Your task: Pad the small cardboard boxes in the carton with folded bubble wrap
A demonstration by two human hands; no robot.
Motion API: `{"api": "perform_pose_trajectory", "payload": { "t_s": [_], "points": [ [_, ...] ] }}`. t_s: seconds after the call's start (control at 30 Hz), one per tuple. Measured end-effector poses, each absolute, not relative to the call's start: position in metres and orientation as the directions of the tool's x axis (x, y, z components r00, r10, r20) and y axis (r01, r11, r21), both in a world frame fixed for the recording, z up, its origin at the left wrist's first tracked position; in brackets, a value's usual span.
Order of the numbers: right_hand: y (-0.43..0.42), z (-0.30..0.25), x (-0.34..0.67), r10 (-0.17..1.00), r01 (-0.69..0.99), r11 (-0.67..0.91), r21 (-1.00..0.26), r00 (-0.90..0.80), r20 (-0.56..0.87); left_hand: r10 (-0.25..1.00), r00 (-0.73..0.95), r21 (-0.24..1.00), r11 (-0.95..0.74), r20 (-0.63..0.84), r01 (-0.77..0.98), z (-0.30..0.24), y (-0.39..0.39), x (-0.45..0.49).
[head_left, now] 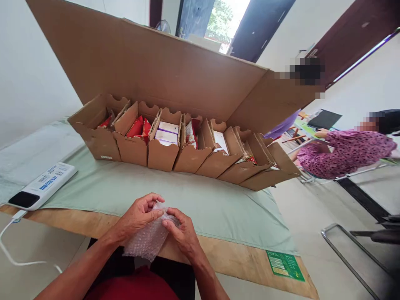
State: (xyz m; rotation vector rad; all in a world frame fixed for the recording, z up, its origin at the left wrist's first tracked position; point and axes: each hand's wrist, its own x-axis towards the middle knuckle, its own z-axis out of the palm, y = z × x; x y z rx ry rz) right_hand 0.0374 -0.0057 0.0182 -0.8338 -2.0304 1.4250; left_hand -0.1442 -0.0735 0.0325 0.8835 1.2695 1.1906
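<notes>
A clear piece of bubble wrap [148, 241] hangs at the table's front edge, pinched along its top by both hands. My left hand [142, 213] grips its upper left part between thumb and fingers. Close beside it, my right hand [183, 231] holds the upper right part, thumb and forefinger pressed together. Whether the wrap is a bag or a sheet, I cannot tell. Beyond the hands stands a row of several cardboard bins [131, 148]. Red packets [136, 128] and white boxes with purple edges [167, 132] sit in some of them.
A tall cardboard panel [175, 71] rises behind the bins. At the left lies a white power bank [46, 183] with a white cable [18, 263]. A green label [285, 265] is on the wooden table edge. Someone in a patterned pink top [346, 152] sits at the right.
</notes>
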Motion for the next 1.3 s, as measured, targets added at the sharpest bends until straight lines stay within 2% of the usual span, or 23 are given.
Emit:
{"api": "perform_pose_trajectory", "payload": {
  "t_s": [0.1, 0.23, 0.6, 0.77, 1.3],
  "points": [
    [-0.005, 0.024, 0.050, 0.797, 0.174, 0.130, -0.976, -0.604, -0.001, 0.979, -0.065, 0.972, 0.180, -0.192, -0.152, 0.032, -0.069, -0.133],
    [-0.005, 0.023, 0.060, 0.825, 0.160, 0.103, -0.982, -0.566, -0.006, 0.980, -0.064, 0.982, 0.184, -0.186, -0.034, 0.036, -0.067, -0.116],
    [0.005, 0.032, 0.087, 0.878, -0.061, -0.152, -0.987, -0.467, -0.106, 0.966, 0.062, 0.967, 0.252, -0.253, 0.025, 0.065, -0.054, -0.099],
    [0.007, 0.032, 0.093, 0.903, -0.089, -0.177, -0.980, -0.410, -0.126, 0.959, 0.101, 0.964, 0.263, -0.264, 0.022, 0.064, -0.052, -0.098],
    [0.009, 0.039, 0.089, 0.903, -0.069, -0.145, -0.987, -0.416, -0.103, 0.962, 0.138, 0.970, 0.242, -0.236, -0.024, 0.058, -0.046, -0.109]
  ]
}}
